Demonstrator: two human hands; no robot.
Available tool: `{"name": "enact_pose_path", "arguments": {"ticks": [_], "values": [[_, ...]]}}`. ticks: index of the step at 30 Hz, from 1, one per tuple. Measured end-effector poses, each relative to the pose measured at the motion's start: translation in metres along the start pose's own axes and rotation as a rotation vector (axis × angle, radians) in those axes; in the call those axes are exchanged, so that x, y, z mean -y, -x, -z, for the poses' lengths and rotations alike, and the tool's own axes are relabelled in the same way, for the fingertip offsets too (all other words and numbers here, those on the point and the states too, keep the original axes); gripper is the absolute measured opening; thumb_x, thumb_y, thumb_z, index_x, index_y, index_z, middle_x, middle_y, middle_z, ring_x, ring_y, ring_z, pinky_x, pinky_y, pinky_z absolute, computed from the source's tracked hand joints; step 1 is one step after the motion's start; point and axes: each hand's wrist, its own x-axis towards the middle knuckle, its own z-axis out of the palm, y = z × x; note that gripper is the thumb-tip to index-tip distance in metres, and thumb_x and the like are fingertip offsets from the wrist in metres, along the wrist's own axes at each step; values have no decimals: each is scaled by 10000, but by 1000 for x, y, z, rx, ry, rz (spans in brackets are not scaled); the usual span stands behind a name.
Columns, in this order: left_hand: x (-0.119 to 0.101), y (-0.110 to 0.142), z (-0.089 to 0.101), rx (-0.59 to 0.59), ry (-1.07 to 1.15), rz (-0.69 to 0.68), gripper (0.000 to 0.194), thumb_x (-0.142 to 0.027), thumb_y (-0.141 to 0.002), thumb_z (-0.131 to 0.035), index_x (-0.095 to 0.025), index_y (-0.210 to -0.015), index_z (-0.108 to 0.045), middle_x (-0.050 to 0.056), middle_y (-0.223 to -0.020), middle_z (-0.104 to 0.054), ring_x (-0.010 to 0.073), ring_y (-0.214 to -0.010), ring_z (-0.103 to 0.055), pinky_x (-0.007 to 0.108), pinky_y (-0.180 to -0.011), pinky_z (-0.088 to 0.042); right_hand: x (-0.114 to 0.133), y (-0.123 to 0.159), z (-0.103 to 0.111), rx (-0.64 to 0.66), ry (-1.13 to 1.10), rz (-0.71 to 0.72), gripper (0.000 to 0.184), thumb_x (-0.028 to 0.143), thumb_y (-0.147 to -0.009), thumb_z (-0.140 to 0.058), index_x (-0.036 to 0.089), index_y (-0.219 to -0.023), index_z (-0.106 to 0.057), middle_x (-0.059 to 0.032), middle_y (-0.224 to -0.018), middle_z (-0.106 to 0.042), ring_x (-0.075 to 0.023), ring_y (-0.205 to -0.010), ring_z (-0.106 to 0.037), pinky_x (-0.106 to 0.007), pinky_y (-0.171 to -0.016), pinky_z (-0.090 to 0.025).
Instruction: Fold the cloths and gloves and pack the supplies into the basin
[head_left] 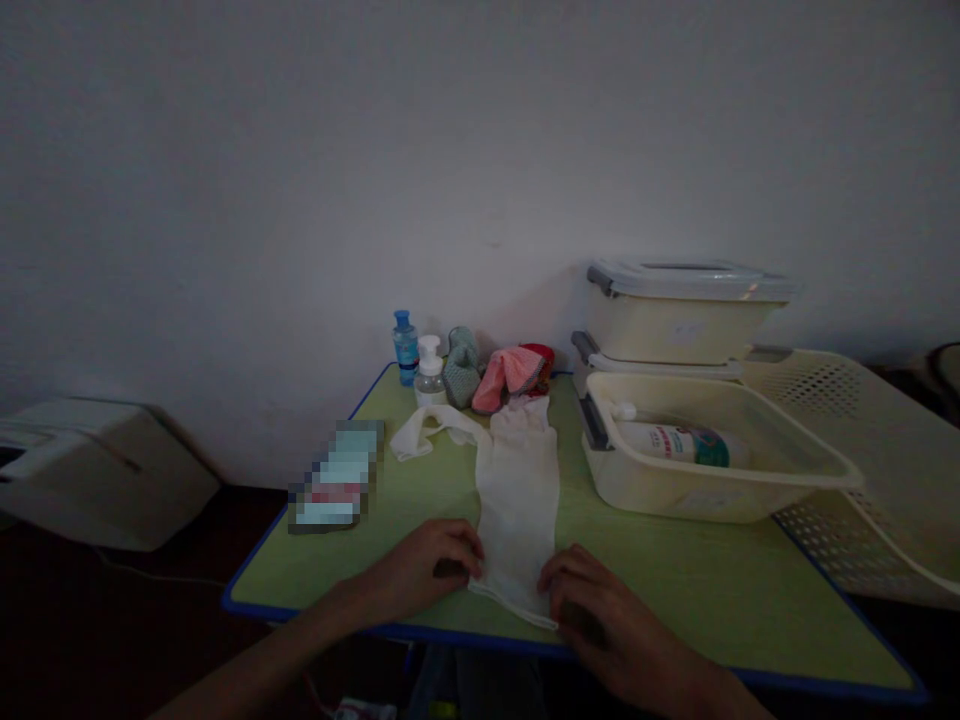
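A white long-sleeved shirt lies lengthwise on the table, its body narrow and one sleeve stretched out to the left. Its hem is toward me, near the front edge. My left hand has its fingers curled against the left edge of the shirt, just above the hem. At the right edge, near the hem corner, the bent fingers of my right hand pinch the fabric. The far end of the shirt lies against a pink cloth.
The green table has a blue rim. Behind the shirt stand a blue bottle, a pump bottle and a grey-green cloth. A blurred-out phone-like object lies left. On the right are an open bin, stacked lidded boxes and a perforated basket.
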Motion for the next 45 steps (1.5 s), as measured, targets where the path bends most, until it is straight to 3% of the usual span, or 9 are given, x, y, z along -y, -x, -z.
{"name": "enact_pose_path", "arguments": {"ticks": [4, 8, 10, 12, 17, 23, 28, 34, 45], "values": [[-17, 2, 22, 137, -193, -53, 326, -7, -743, -534, -204, -983, -634, 36, -1124, -604, 159, -1045, -557, 279, -912, -411, 1, -7, 16, 60, 132, 82, 299, 32, -624, -499, 185, -877, -541, -54, -933, -578, -208, -936, -504, -377, -892, -387], [-25, -31, 35, 65, -403, -129, 232, -84, -835, -459, -157, -989, -617, 58, -1038, -629, 156, -966, -586, 270, -868, -441, -23, -47, 22, -168, 155, 107, 305, -1, -704, -365, 168, -908, -517, -79, -915, -566, -182, -898, -522, -324, -809, -434], [-21, -54, 30, 53, -580, -225, 257, -96, -869, -392, -130, -973, -625, 85, -1019, -633, 177, -959, -585, 296, -867, -441, -43, -75, 19, -303, 147, 113, 332, -26, -670, -335, 161, -881, -508, -74, -865, -562, -172, -850, -531, -316, -784, -446], [-15, -72, 19, 162, -703, -388, 253, -134, -880, -393, -112, -959, -632, 105, -1014, -636, 203, -974, -575, 320, -875, -439, -64, -99, 15, -392, 137, 87, 339, -34, -652, -319, 165, -854, -504, -66, -845, -560, -166, -837, -535, -312, -772, -453], [-4, -80, -7, 235, -664, -615, 392, -334, -884, -431, -107, -1191, -519, 141, -1274, -502, 212, -1206, -426, 315, -1025, -321, -95, -125, 5, -438, 163, 69, 359, -26, -656, -316, 163, -878, -526, -79, -893, -559, -179, -905, -528, -349, -826, -454], [-7, -70, -6, 301, -582, -534, 593, -461, -855, -437, -131, -1340, -356, 141, -1389, -375, 241, -1311, -287, 362, -1095, -184, -94, -119, 2, -395, 224, 86, 366, 68, -751, -393, 154, -1069, -552, -120, -1118, -543, -216, -1089, -473, -412, -956, -397], [-14, -67, -6, 328, -513, -422, 686, -539, -823, -441, -160, -1374, -290, 131, -1443, -276, 246, -1342, -216, 399, -1106, -119, -91, -119, 4, -224, 307, 29, 440, 184, -827, -401, 122, -1259, -459, -134, -1312, -461, -214, -1244, -376, -410, -1033, -330], [-14, -65, -9, 336, -485, -384, 719, -563, -809, -445, -169, -1383, -265, 128, -1450, -259, 256, -1344, -205, 428, -1105, -98, -83, -125, 8, -75, 439, -56, 482, 297, -878, -385, 120, -1325, -405, -125, -1405, -358, -247, -1319, -254, -433, -1076, -240], [-10, -64, -13, 325, -465, -402, 739, -546, -807, -460, -161, -1395, -231, 158, -1467, -177, 271, -1357, -149, 447, -1100, -88, -84, -134, 7, -83, 485, -112, 491, 404, -889, -380, 196, -1333, -399, -61, -1431, -326, -279, -1326, -225, -439, -1062, -238]]}}
